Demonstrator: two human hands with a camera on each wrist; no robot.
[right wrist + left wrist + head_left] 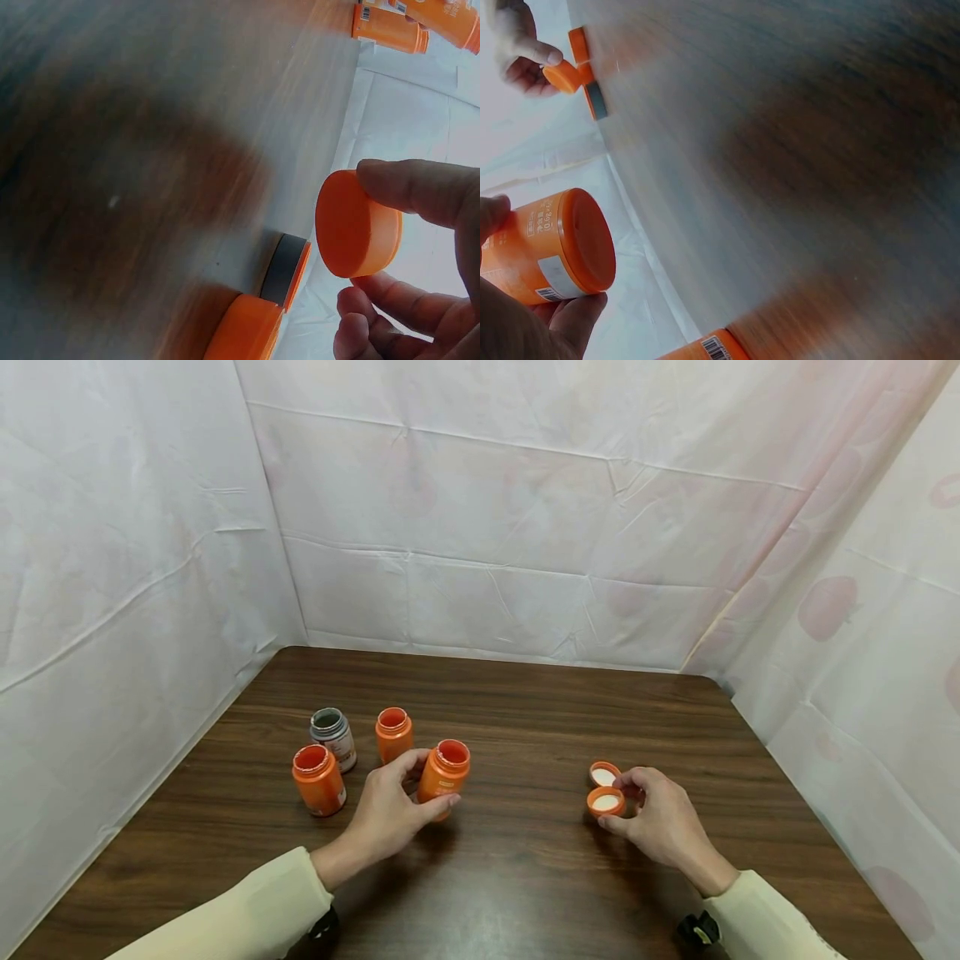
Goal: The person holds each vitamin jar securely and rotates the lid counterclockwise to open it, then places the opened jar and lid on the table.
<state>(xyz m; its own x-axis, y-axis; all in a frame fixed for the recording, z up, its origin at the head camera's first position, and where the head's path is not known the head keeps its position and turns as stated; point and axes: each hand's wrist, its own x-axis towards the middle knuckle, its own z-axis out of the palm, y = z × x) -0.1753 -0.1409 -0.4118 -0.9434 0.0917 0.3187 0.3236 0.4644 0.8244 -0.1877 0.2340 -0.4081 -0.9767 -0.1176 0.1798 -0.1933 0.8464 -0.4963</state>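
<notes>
My left hand (390, 810) grips an orange bottle (444, 774) around its side, its lidless mouth facing up. In the left wrist view the bottle's base (592, 240) shows, raised above the table. My right hand (663, 814) pinches an orange cap (356, 225) between thumb and fingers, its white inside (606, 803) facing up. Below that cap, a dark grey cap (285, 270) and another orange cap (244, 330) lie on the table. From the head, one cap (602, 772) shows just behind the pinched one; the right hand hides part of this group.
Two more lidless orange bottles (318, 781) (393, 735) and a lidless grey bottle (335, 739) stand left of my left hand. The dark wood table (517, 727) is bordered by white cloth walls (480, 510) at the back and both sides.
</notes>
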